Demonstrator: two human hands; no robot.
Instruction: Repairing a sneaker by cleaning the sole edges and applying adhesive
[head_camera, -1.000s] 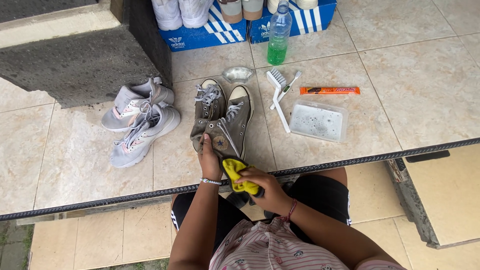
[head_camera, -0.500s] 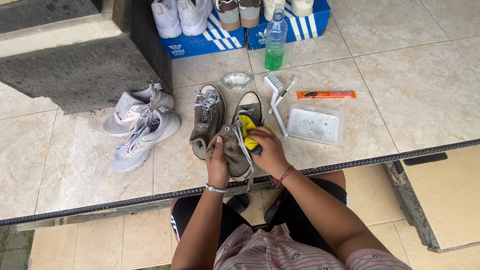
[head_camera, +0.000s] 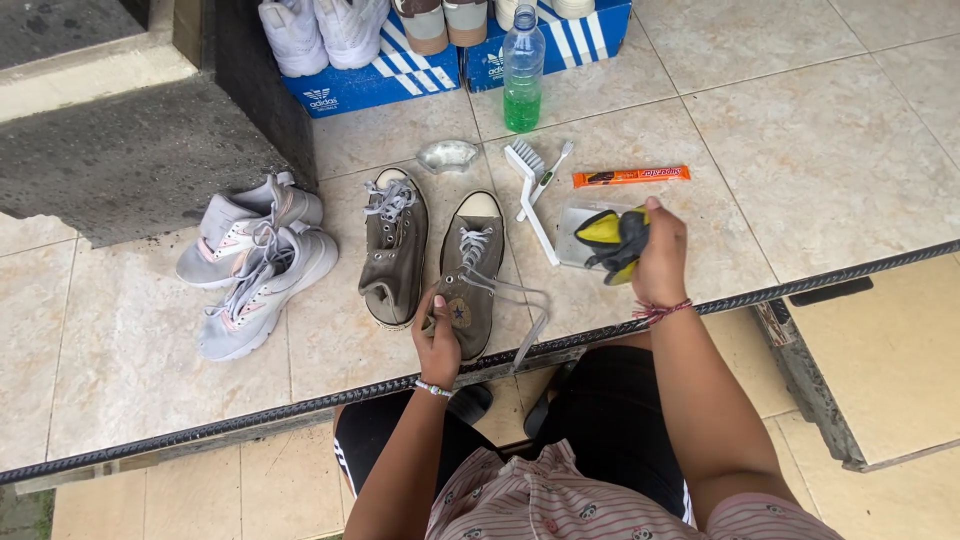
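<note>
Head view: person seated at tiled ledge edge, both forearms reaching forward. Left hand (head_camera: 440, 340) clasps heel of grey high-top sneaker (head_camera: 468, 270), fingers curled round ankle, shoe flat on tile, loose lace trailing toward ledge edge. Right hand (head_camera: 658, 255) raised right of sneaker, fist closed round yellow-and-black cloth (head_camera: 610, 240), wrist bent over clear plastic tray (head_camera: 575, 225). Matching sneaker (head_camera: 394, 245) just left of held one. White brush (head_camera: 530, 185) between sneaker and tray. Green bottle (head_camera: 523, 70) beyond. Pale grey trainers (head_camera: 250, 265) well left.
</note>
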